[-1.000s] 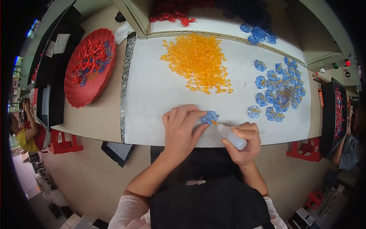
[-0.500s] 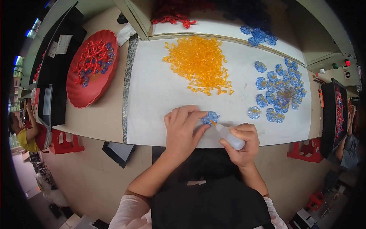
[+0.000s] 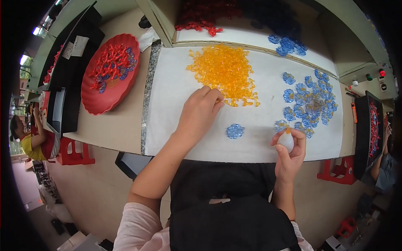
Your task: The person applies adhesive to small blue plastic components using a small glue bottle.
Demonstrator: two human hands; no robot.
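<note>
**Left hand at the orange heap, right hand holding a small bottle**

Nearest the person, the right hand (image 3: 289,146) hovers over the front edge of the white paper sheet (image 3: 167,96) that covers the workbench. It is curled closed around a small white squeeze bottle with an orange tip (image 3: 286,140), held upright with its long axis roughly vertical and the tip pointing away from the body.

Just left of that hand, lying flat and alone on the sheet, is a single translucent blue plastic flower piece (image 3: 235,131). It sits between the two hands, nearer the right one, touched by neither.

Further out, the left hand (image 3: 199,113) is stretched forward with the forearm running diagonally up from the lower edge. Its fingers are drawn narrow, the fingertips (image 3: 217,98) pinched at the near edge of the heap of translucent orange plastic beads (image 3: 224,71). Whether a bead is already between them cannot be told. The heap lies straight ahead of this hand, well apart from the right hand, so the left is much the nearer to it.

To the right of the heap, a loose scatter of blue plastic flower pieces (image 3: 307,102) spreads across the sheet, its near edge close above the bottle.

Far left, off the sheet, stands a red scalloped plastic tray (image 3: 94,104) with red and blue pieces in it.
</note>
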